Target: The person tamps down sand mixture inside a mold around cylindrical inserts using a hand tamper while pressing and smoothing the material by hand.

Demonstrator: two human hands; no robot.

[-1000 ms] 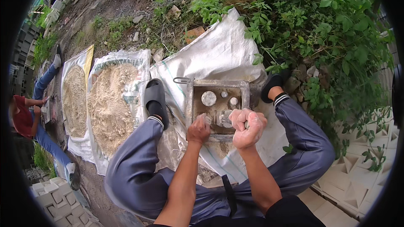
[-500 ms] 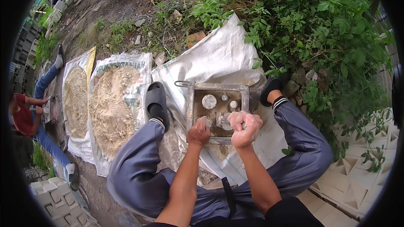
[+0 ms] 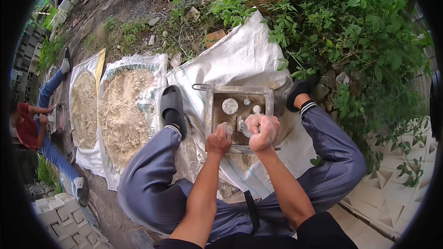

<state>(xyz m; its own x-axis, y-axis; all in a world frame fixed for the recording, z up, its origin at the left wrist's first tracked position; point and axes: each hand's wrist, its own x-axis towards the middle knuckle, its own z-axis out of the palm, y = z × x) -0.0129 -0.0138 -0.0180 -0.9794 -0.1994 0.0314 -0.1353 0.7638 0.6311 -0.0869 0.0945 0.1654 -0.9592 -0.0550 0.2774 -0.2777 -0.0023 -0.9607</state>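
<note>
Between my legs lies a square, dust-covered mold frame (image 3: 240,89) with a brown, dusty bottom. Inside it, a large pale disc (image 3: 230,106) and two smaller round pieces (image 3: 247,102) (image 3: 256,109) show toward the far side. My right hand (image 3: 264,131), whitened with powder, makes a fist over the mold's near right part, around a dusty cylindrical tool (image 3: 241,126) whose pale end shows beside the fingers. At the near left corner, my left hand (image 3: 219,139) is closed, fingertips inside the frame; what they hold is hidden.
A white woven sack (image 3: 249,53) lies under the mold. To the left, two more sacks carry sandy powder (image 3: 124,110) (image 3: 84,110). Another person (image 3: 27,127) works at the far left. Leafy plants (image 3: 346,41) crowd the right, above patterned pale blocks (image 3: 383,198).
My right fist has shifted a little to the left over the mold, covering more of the cylindrical tool. The left hand stays at the near left corner.
</note>
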